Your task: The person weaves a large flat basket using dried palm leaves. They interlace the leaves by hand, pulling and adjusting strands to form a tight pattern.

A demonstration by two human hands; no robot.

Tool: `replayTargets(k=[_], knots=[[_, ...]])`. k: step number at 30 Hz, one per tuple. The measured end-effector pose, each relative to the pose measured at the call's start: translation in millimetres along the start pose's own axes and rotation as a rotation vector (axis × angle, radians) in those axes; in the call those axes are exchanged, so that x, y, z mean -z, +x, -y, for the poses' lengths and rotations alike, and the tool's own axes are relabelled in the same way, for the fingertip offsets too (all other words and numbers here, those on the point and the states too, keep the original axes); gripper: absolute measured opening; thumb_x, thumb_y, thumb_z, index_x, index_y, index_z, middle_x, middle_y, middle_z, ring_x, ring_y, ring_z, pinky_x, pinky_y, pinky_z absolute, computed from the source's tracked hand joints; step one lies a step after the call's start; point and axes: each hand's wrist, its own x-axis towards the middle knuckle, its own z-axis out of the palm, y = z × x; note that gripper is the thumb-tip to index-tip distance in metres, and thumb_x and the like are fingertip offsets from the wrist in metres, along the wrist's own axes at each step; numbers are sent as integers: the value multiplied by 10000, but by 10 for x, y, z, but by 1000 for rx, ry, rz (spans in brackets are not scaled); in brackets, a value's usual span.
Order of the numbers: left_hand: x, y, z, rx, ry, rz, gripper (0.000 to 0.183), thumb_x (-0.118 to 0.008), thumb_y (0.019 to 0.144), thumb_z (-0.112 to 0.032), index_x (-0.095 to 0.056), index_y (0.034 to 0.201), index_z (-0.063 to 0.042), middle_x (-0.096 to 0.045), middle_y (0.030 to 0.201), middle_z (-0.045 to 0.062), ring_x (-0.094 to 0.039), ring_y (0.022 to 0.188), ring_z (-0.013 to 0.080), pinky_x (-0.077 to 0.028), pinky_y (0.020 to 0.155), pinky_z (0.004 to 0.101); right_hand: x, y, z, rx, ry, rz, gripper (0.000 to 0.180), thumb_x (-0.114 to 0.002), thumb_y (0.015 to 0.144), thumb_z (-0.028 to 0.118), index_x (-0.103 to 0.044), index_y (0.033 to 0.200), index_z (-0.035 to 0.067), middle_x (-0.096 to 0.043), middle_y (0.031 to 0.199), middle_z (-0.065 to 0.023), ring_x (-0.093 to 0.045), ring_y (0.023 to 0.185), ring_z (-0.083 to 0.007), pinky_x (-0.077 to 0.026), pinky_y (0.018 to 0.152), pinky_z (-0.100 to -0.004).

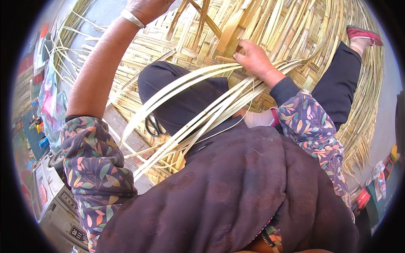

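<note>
A large woven mat of split reed strips (202, 58) lies under my legs. At the top edge, my left hand (150, 9) is raised and partly cut off by the picture's rim; its fingers are not all visible, and brown strips (202, 19) rise just right of it. My right hand (254, 60) rests low over the weave, thumb and forefinger at a wide flat strip (229, 34); whether they pinch it cannot be told. Long pale loose strips (180, 83) run across my lap and pass below my right wrist. Dark scissor handles (154, 126) show beside my bent knee.
A wooden board (126, 128) lies at the mat's lower left edge. Bundled reeds (68, 34) stand out at the upper left. A plastic bag (50, 104) and a parked vehicle (57, 196) are at the left. My outstretched leg (337, 85) crosses the mat at the right.
</note>
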Motion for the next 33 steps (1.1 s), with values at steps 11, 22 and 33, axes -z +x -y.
replayTargets(k=[11, 22, 33], knots=[[-442, -229, 217, 259, -262, 110, 116, -663, 743, -192, -679, 857, -181, -627, 1037, 27, -546, 1069, 228, -376, 994, 447, 0, 140, -52, -117, 305, 199, 296, -599, 808, 137, -642, 1067, 1, -697, 894, -134, -655, 838, -225, -492, 806, -314], [-876, -519, 449, 905, -914, 201, 410, -685, 840, -438, -673, 1069, -98, -682, 1037, 46, -616, 1025, 185, -440, 945, 353, -31, 38, 137, -87, 130, -1, 268, -597, 776, 233, -675, 934, 31, -673, 818, -181, -658, 764, -309, -513, 734, -350], [-766, -302, -548, 1114, -1323, 419, 392, -560, 943, -376, -638, 1006, 3, -679, 851, 66, -676, 723, 136, -542, 667, 239, -47, -277, 236, -16, 162, -294, 192, -659, 776, 211, -619, 765, 24, -595, 688, -113, -594, 611, -225, -479, 589, -323]])
